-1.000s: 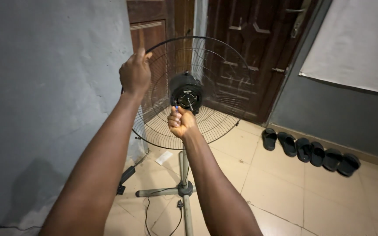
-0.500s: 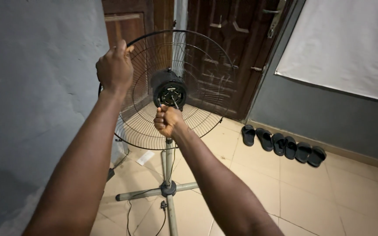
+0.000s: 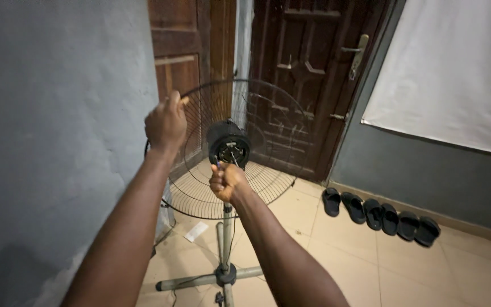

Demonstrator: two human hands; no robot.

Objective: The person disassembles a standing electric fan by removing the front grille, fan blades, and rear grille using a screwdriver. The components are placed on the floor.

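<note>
**Bare fan guard held at rim and hub**

Left hand [image 3: 167, 122] clamped on wire guard [image 3: 268, 170] rim at ten o'clock. Right hand [image 3: 227, 182] fisted around small tool, just below motor hub [image 3: 229, 144] at centre. Likely slip off screw, or stand [image 3: 225, 250] tipping if pushed hard. Beige tiled floor [image 3: 404, 267]; dark wooden door [image 3: 313, 74] at one o'clock; slippers [image 3: 379, 216] at four.

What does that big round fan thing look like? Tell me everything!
The standing fan has no blades on: only a round black wire guard, a black motor in its middle with a short shaft poking out, a grey pole and a crossed grey base on the tiled floor, with a cord trailing below. It stands upright near a grey wall and brown doors. The left hand grips the guard's rim; the right hand holds a thin tool at the motor.
</note>
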